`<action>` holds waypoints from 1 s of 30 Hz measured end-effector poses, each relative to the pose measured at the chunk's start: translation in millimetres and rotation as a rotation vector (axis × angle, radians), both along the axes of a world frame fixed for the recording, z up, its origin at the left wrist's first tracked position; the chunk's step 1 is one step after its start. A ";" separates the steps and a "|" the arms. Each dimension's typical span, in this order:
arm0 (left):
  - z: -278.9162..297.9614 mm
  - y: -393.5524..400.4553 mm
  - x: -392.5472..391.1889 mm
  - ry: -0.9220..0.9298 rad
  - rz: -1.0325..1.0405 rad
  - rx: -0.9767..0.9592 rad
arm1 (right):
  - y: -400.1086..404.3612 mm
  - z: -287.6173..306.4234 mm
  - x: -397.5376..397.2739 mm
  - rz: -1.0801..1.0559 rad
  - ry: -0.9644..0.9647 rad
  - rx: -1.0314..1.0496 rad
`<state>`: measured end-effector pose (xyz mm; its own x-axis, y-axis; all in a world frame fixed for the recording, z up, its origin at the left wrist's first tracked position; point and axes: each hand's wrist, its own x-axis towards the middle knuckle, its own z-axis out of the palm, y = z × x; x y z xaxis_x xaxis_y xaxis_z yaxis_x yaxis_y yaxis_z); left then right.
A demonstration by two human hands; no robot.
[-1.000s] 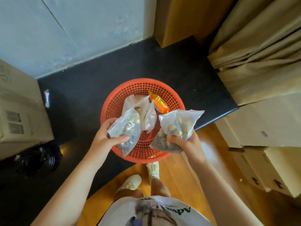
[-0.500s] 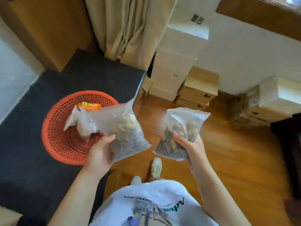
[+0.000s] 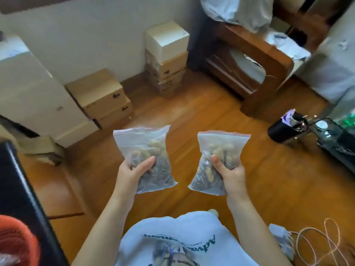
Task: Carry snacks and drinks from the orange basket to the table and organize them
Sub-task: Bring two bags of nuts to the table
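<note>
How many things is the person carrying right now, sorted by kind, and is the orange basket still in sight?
Clear zip bags of nuts: 2, one in the left hand and one in the right hand
Orange basket: 1, at the lower left edge
Total: 3

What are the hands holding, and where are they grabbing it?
Each hand holds a clear zip bag of peanuts by its lower half: left hand on the left bag, right hand on the right bag.

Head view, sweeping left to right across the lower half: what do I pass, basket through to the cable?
orange basket → left hand gripping a bag of nuts → right hand gripping a second bag of nuts → pink cable looped on the floor.
</note>
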<state>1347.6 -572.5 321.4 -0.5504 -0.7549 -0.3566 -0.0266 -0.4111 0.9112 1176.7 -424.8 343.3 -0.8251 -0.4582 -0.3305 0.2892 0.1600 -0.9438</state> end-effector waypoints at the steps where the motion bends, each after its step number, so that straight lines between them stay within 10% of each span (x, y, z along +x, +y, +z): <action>1: 2.2 9.4 -22.6 -0.013 -0.049 0.002 | 17.6 -1.1 -13.6 -0.069 0.005 -0.005; 30: -15.1 269.7 -521.8 -0.138 -0.878 -0.055 | 325.3 -38.5 -344.4 -0.960 -0.020 -0.022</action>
